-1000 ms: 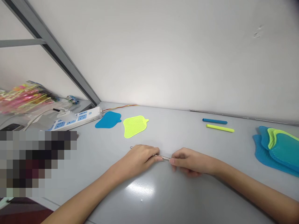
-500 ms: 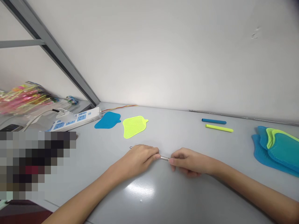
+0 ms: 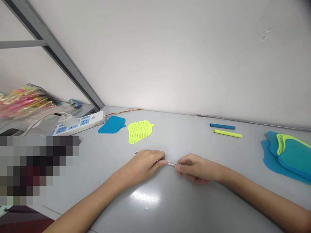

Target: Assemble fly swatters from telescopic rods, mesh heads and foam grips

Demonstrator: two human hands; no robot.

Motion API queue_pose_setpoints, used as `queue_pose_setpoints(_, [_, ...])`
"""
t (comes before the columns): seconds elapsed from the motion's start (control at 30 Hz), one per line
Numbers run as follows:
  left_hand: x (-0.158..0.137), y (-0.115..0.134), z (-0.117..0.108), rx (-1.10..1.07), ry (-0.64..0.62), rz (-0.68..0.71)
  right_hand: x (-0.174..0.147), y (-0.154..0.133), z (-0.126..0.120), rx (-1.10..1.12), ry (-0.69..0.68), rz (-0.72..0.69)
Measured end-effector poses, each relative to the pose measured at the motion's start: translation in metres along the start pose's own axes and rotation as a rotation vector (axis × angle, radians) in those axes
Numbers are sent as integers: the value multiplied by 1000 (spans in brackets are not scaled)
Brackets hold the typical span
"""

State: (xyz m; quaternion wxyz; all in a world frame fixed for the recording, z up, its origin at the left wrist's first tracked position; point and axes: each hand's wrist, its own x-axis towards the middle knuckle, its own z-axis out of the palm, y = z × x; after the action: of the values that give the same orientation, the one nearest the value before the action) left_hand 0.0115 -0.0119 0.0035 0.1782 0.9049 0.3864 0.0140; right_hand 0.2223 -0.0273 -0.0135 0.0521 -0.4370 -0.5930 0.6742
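A thin silvery metal rod lies low over the grey table, held by both hands. My left hand is wrapped over its middle, and one end pokes out on the left. My right hand pinches the other end between thumb and fingers, which hide that tip. Beyond my left hand lie a yellow-green perforated fly swatter head and a blue fly swatter head. Past my right hand are a blue handle tube and a yellow-green handle tube, side by side.
A pile of blue and yellow-green swatter heads lies at the right edge. On the left are a white power strip with cables and a clear bag of colourful items. Along the wall base runs another thin rod.
Almost nothing differs. The fingers of my left hand have shifted slightly on the rod; my right hand keeps its pinch in the same place.
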Motion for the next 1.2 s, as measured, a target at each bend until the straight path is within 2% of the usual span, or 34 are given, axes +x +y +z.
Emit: queue_pose_setpoints(1.2, [1,-2,0,-18,-37,-40,1,1,1,-8,11,-11])
